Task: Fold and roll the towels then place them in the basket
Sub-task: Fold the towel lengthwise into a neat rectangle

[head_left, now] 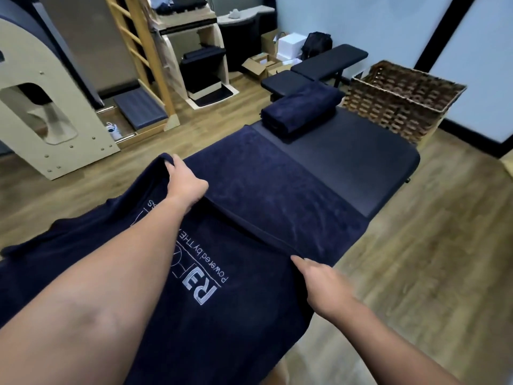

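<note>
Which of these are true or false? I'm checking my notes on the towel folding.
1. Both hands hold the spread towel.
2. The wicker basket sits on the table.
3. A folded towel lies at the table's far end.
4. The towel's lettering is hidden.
1. True: the left hand and right hand each grip the spread towel.
2. False: the wicker basket stands on the floor beyond the table.
3. True: the folded towel lies there.
4. False: white lettering shows.

Navy towel (249, 176) with white lettering, brown woven basket (399, 101)
</note>
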The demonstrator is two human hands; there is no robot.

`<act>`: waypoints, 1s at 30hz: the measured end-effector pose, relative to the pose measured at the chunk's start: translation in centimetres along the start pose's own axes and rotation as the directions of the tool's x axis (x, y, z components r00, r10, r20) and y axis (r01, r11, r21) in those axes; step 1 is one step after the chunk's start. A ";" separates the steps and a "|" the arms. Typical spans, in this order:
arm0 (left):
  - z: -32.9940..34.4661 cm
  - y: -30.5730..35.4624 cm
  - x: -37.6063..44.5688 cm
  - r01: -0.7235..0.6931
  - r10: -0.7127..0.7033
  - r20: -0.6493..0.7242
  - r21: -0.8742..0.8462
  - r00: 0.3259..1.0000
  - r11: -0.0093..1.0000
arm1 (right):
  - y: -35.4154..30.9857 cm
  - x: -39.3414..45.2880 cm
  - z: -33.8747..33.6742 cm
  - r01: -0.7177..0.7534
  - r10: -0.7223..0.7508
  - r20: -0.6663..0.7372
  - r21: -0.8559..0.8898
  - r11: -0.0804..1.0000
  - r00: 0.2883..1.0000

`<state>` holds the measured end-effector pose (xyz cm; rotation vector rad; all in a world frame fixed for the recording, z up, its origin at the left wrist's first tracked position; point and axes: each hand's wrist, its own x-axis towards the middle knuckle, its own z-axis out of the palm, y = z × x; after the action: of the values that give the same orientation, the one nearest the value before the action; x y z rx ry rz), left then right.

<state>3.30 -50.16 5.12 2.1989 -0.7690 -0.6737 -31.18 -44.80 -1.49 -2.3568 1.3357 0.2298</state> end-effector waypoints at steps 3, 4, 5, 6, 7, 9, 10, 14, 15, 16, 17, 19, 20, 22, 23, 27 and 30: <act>3.6 2.4 2.7 0.002 -0.003 0.009 0.024 1.000 1.000 | 3.3 2.6 -1.4 0.011 -0.011 0.003 0.004 1.000 1.000; 4.8 3.4 3.5 0.011 -0.012 0.024 0.023 1.000 1.000 | 4.4 3.3 -2.1 0.009 -0.009 0.006 0.011 1.000 1.000; 5.9 4.2 4.2 0.021 -0.022 0.043 0.019 0.999 1.000 | 5.3 3.8 -2.8 0.007 -0.007 0.010 0.023 1.000 1.000; 7.0 5.1 4.9 0.029 -0.030 0.062 0.015 0.998 0.999 | 6.3 4.3 -3.4 0.006 -0.007 0.012 0.038 0.999 1.000; 8.1 5.9 5.5 0.030 -0.031 0.079 0.009 0.996 1.000 | 7.2 4.6 -3.9 0.006 -0.006 0.014 0.047 0.999 1.000; 10.0 7.5 6.7 0.011 -0.012 0.099 0.006 0.995 1.000 | 8.8 5.3 -4.7 -0.002 0.002 0.003 0.048 0.999 1.000; 10.9 8.4 7.3 0.006 -0.007 0.107 0.008 0.994 1.000 | 9.7 5.7 -5.1 -0.017 0.017 -0.003 0.047 0.999 1.000; 14.5 11.8 8.2 -0.073 0.064 0.171 0.044 0.983 0.996 | 13.3 6.8 -6.3 -0.093 0.095 -0.023 0.074 0.993 0.995; 15.4 12.6 8.4 -0.094 0.084 0.187 0.050 0.979 0.994 | 14.1 7.0 -6.4 -0.094 0.096 -0.020 0.085 0.992 0.995; 16.4 13.4 8.6 -0.102 0.090 0.196 0.053 0.977 0.993 | 15.0 7.2 -6.5 -0.090 0.092 -0.019 0.093 0.992 0.996; 17.3 14.2 8.7 -0.098 0.084 0.203 0.061 0.976 0.993 | 15.9 7.4 -6.6 -0.088 0.090 -0.017 0.100 0.991 0.996; 18.9 15.4 8.9 -0.079 0.061 0.204 0.080 0.977 0.994 | 17.8 8.1 -6.7 -0.097 0.102 -0.030 0.123 0.988 0.994; 19.6 15.9 9.1 -0.073 0.055 0.199 0.086 0.978 0.994 | 18.8 8.5 -6.9 -0.102 0.109 -0.042 0.129 0.986 0.993; 20.9 16.9 9.6 -0.067 0.049 0.182 0.092 0.982 0.994 | 20.6 9.5 -7.7 -0.102 0.109 -0.051 0.134 0.986 0.993; 21.4 17.2 9.8 -0.060 0.042 0.177 0.095 0.983 0.994 | 21.1 9.9 -8.1 -0.095 0.101 -0.034 0.140 0.986 0.994; 24.0 17.8 10.6 -0.035 0.025 0.175 0.058 0.984 0.998 | 23.2 11.2 -8.4 -0.081 0.072 0.063 0.160 0.984 0.995; 25.8 17.2 10.9 -0.047 0.043 0.205 0.017 0.978 0.999 | 24.1 11.6 -7.3 -0.130 0.118 0.112 0.110 0.985 0.987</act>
<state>-11.47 -78.97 -0.48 2.1464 -0.9311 -0.8832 -46.06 -67.90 -5.52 -2.1376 1.4071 0.2995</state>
